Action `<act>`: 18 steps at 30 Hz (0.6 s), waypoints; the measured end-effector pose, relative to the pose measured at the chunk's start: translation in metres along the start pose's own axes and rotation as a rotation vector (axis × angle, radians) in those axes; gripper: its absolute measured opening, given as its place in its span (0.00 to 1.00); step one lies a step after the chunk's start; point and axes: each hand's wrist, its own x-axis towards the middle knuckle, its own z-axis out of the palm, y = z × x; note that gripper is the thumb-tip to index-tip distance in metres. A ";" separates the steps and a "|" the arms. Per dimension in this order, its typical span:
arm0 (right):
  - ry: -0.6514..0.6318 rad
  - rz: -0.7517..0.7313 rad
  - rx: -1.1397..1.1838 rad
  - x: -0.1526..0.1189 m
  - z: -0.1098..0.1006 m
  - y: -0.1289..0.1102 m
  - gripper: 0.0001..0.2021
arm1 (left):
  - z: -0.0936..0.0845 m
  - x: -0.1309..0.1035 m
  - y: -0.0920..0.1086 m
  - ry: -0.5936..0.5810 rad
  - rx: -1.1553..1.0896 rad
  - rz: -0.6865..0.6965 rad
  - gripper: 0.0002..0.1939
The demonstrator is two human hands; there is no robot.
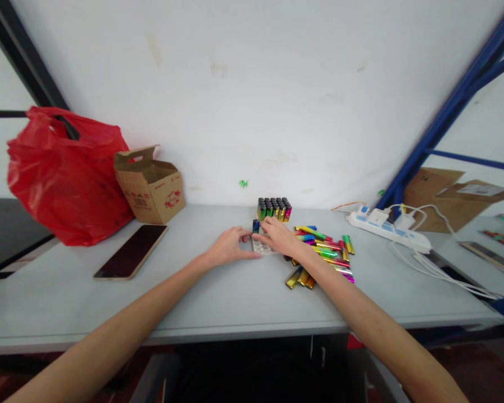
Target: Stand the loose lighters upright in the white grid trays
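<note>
A small white tray (264, 248) with rows of holes lies on the table between my hands. A dark blue lighter (256, 226) stands upright at its far left corner. My right hand (277, 235) reaches over the tray, its fingers bent and closed on the blue lighter. My left hand (232, 246) curves around the tray's left side, thumb along the front edge and fingertips near the lighter. Just behind the tray, a block of upright lighters (274, 209) with black tops stands in rows. Right of it, partly under my right forearm, lies a loose pile of shiny coloured lighters (325, 252).
On the left are a phone (131, 252), an open cardboard box (151, 187) and a red plastic bag (67, 173). A white power strip (388, 230) with plugs and cables lies on the right, near brown cardboard (445, 201) and a blue metal frame (457, 103). A white wall rises behind the table.
</note>
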 end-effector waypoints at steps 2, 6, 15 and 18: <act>0.018 0.037 0.047 -0.006 -0.014 0.009 0.16 | -0.001 0.000 0.001 0.003 0.003 -0.001 0.34; -0.005 0.182 -0.001 -0.031 -0.055 0.046 0.13 | -0.002 0.000 0.001 -0.007 0.010 0.001 0.35; -0.308 0.536 0.114 -0.077 -0.094 0.101 0.10 | -0.005 -0.001 0.002 -0.008 0.013 0.027 0.35; -0.250 0.499 0.181 -0.075 -0.090 0.100 0.05 | -0.006 -0.001 0.003 -0.016 0.014 0.026 0.34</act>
